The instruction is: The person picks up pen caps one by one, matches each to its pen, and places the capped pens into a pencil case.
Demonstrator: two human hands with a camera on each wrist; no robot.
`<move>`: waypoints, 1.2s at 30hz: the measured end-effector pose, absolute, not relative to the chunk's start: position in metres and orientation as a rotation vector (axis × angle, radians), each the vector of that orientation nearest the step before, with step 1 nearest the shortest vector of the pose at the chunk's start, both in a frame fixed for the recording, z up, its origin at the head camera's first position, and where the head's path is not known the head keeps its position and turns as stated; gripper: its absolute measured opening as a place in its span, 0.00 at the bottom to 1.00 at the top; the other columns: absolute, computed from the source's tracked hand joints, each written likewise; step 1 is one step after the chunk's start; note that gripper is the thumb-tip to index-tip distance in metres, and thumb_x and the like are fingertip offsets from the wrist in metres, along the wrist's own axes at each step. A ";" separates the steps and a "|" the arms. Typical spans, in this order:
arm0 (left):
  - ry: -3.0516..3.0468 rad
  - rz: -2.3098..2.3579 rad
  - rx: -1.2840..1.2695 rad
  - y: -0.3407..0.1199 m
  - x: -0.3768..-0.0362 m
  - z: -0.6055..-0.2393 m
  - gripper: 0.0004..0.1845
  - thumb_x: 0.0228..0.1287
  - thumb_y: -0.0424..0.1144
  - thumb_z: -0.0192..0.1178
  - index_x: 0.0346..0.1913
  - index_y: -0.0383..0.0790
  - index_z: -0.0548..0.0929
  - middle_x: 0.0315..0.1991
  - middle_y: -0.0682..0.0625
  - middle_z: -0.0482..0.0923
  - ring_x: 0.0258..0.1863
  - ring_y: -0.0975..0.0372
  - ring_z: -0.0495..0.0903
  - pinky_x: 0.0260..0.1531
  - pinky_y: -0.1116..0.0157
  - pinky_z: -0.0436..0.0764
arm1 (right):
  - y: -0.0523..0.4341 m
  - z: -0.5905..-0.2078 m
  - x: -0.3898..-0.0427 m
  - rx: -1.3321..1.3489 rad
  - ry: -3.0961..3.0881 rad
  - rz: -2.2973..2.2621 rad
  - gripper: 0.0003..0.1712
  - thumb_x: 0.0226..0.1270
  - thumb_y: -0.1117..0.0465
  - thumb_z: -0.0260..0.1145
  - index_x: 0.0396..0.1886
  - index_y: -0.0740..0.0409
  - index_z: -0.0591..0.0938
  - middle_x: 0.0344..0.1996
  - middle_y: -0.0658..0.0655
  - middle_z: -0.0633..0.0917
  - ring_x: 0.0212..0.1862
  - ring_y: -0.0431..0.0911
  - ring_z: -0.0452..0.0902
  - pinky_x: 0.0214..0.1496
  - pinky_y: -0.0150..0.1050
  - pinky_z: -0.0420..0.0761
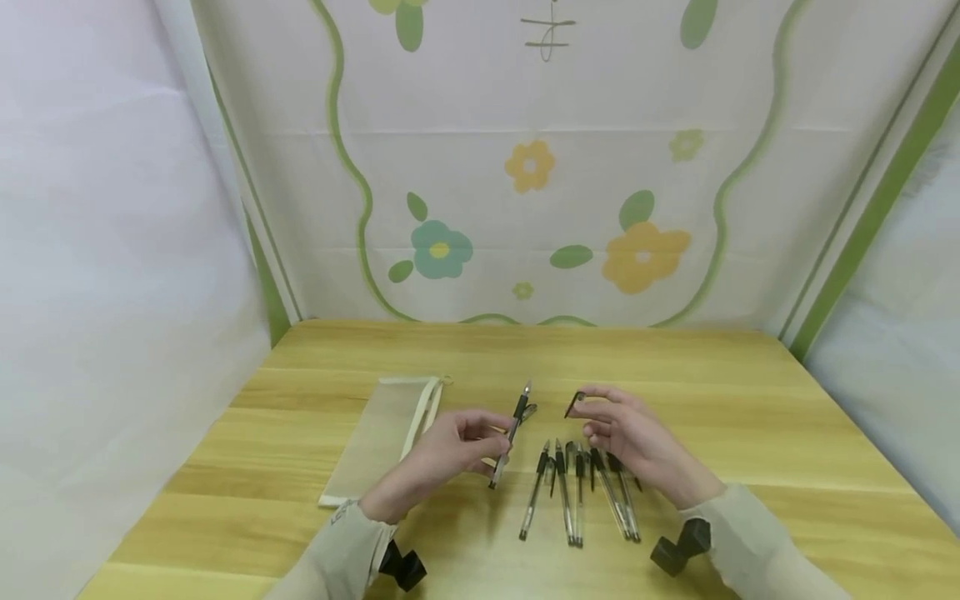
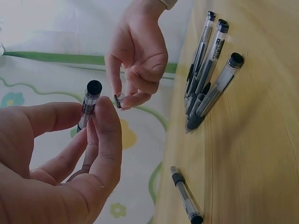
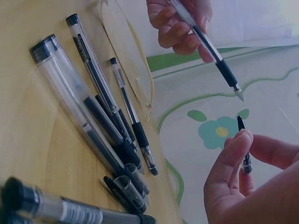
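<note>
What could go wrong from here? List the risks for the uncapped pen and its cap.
1. The left hand holds the pen with its tip bare, so ink could mark the right hand close by or the wooden table.
2. The right hand only pinches the small cap at its fingertips; it could slip and drop among the loose pens lying below.
3. Either sleeve could perhaps nudge those pens and roll them.

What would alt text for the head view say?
A left hand holds an uncapped pen while the right hand pinches its black cap, above a row of pens on a wooden table.
</note>
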State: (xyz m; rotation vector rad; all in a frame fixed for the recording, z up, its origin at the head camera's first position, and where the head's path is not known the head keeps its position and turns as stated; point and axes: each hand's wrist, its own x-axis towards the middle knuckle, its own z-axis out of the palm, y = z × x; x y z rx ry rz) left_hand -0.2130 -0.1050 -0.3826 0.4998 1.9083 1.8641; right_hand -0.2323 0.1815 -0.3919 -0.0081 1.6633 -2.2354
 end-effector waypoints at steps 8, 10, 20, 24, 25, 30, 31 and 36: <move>1.906 1.885 0.488 -0.105 -0.210 -0.378 0.17 0.66 0.33 0.64 0.57 0.32 0.80 0.46 0.38 0.80 0.40 0.56 0.81 0.39 0.56 0.84 | 0.175 -0.383 -0.231 0.009 1.626 -2.279 0.34 0.67 0.67 0.65 0.68 0.64 0.61 0.43 0.57 0.81 0.31 0.40 0.77 0.35 0.30 0.79; 1.911 1.880 0.489 -0.105 -0.210 -0.378 0.17 0.66 0.32 0.64 0.56 0.33 0.80 0.45 0.38 0.80 0.40 0.55 0.81 0.38 0.56 0.84 | 0.173 -0.381 -0.231 0.008 1.624 -2.287 0.34 0.67 0.67 0.65 0.68 0.64 0.61 0.43 0.57 0.82 0.31 0.40 0.77 0.34 0.30 0.79; 1.939 1.842 0.508 -0.104 -0.208 -0.379 0.16 0.65 0.31 0.65 0.55 0.32 0.81 0.41 0.38 0.81 0.36 0.56 0.82 0.36 0.58 0.84 | 0.171 -0.376 -0.237 0.031 1.650 -2.321 0.32 0.68 0.64 0.67 0.67 0.63 0.63 0.43 0.56 0.84 0.28 0.39 0.77 0.31 0.28 0.78; 1.962 1.812 0.511 -0.102 -0.207 -0.380 0.15 0.65 0.32 0.64 0.54 0.33 0.81 0.40 0.39 0.81 0.37 0.55 0.82 0.36 0.57 0.84 | 0.170 -0.376 -0.239 0.054 1.670 -2.318 0.30 0.67 0.63 0.68 0.65 0.63 0.66 0.45 0.57 0.84 0.29 0.39 0.77 0.31 0.28 0.79; 1.965 1.804 0.512 -0.101 -0.207 -0.380 0.15 0.65 0.32 0.64 0.54 0.34 0.82 0.40 0.40 0.82 0.37 0.55 0.82 0.36 0.57 0.84 | 0.170 -0.377 -0.239 0.056 1.682 -2.312 0.30 0.67 0.63 0.68 0.65 0.64 0.67 0.45 0.57 0.85 0.29 0.39 0.77 0.32 0.28 0.79; 1.964 1.763 0.517 -0.099 -0.206 -0.381 0.14 0.66 0.33 0.64 0.53 0.35 0.83 0.40 0.40 0.82 0.37 0.55 0.82 0.35 0.58 0.84 | 0.168 -0.382 -0.242 0.050 1.728 -2.285 0.29 0.67 0.62 0.68 0.63 0.66 0.68 0.47 0.57 0.85 0.29 0.39 0.77 0.33 0.29 0.79; 1.966 1.758 0.515 -0.099 -0.206 -0.382 0.14 0.66 0.33 0.64 0.53 0.36 0.83 0.40 0.40 0.82 0.37 0.56 0.82 0.35 0.58 0.84 | 0.167 -0.383 -0.242 0.043 1.738 -2.278 0.29 0.67 0.62 0.68 0.63 0.67 0.69 0.47 0.57 0.85 0.29 0.39 0.77 0.34 0.29 0.79; 1.970 1.748 0.517 -0.100 -0.206 -0.384 0.13 0.66 0.32 0.63 0.53 0.37 0.83 0.40 0.42 0.82 0.37 0.57 0.81 0.34 0.59 0.84 | 0.164 -0.386 -0.243 -0.014 1.745 -2.259 0.31 0.67 0.62 0.68 0.63 0.70 0.67 0.48 0.60 0.85 0.29 0.40 0.77 0.34 0.30 0.79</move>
